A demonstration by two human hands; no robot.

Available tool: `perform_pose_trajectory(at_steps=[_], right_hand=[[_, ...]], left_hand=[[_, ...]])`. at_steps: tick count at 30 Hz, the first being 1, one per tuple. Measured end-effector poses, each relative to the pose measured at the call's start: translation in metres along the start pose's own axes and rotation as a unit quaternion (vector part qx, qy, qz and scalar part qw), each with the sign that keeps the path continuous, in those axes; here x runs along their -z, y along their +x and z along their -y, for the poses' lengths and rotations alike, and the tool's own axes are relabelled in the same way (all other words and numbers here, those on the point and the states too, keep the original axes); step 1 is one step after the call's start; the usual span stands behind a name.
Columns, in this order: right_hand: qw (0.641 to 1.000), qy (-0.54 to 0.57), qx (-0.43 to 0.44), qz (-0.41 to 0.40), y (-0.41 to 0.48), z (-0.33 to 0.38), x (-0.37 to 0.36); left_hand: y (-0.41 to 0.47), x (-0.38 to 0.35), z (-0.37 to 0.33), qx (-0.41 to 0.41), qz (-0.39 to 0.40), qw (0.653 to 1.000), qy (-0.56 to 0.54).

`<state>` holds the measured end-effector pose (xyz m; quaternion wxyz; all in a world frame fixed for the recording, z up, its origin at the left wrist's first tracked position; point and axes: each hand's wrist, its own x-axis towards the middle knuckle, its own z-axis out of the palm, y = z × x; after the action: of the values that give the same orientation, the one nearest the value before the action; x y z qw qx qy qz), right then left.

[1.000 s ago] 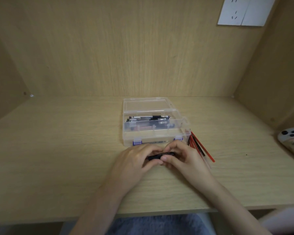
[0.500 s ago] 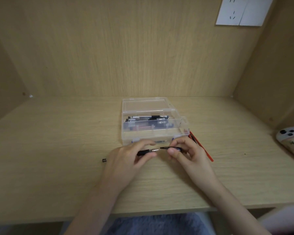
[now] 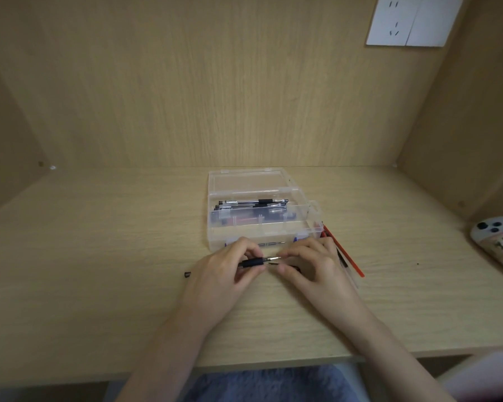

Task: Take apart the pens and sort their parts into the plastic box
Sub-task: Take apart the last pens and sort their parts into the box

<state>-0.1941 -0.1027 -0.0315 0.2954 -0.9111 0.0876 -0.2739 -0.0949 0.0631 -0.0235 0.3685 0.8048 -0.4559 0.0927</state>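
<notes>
The pen (image 3: 253, 262) is held just before the plastic box (image 3: 215, 236). Left lies a small black piece (image 3: 187, 274); my left hand (image 3: 224, 278) grips the pen, my right hand (image 3: 314, 272) pinches a thin dark part (image 3: 273, 264) at its tip; red refills (image 3: 349, 260) lie rightmost.

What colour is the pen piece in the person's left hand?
The pen piece is black with a silvery tip, shown in the head view.

Your hands: two, left hand (image 3: 221, 275), right hand (image 3: 315, 269).
Plastic box (image 3: 262, 237): one.
Pens (image 3: 253, 202) inside it: several, too packed to count.
Pen pieces you hold: two, a black grip piece (image 3: 251, 262) and a thin dark piece (image 3: 273, 264).
Red rods (image 3: 349, 260) beside the box: at least two.
Black cap (image 3: 187, 275) on the table (image 3: 99, 256): one.
</notes>
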Motion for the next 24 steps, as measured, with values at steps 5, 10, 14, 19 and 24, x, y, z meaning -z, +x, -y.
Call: perform_pose_trajectory(at_steps=[5, 10, 14, 19, 24], right_hand=[[0.997, 0.067, 0.027, 0.016, -0.0029, 0.0092, 0.0061], [0.996, 0.089, 0.017, 0.007, -0.0008, 0.0072, 0.0043], [0.994, 0.110, -0.004, -0.015, -0.0003, 0.0070, 0.0047], [0.990, 0.139, -0.020, -0.014, -0.0014, 0.0088, 0.0067], [0.990, 0.140, -0.023, -0.001, -0.0013, 0.0094, 0.0071]], left_hand=[[-0.0003, -0.0002, 0.0006, -0.027, 0.001, 1.000, -0.002], [0.0010, 0.0001, -0.0007, -0.052, 0.009, 0.999, 0.007], [0.0016, 0.0010, -0.0018, -0.062, 0.016, 0.998, 0.004], [0.0018, 0.0013, -0.0023, -0.071, 0.008, 0.997, -0.001], [0.0010, 0.0008, -0.0007, -0.064, -0.008, 0.997, -0.030]])
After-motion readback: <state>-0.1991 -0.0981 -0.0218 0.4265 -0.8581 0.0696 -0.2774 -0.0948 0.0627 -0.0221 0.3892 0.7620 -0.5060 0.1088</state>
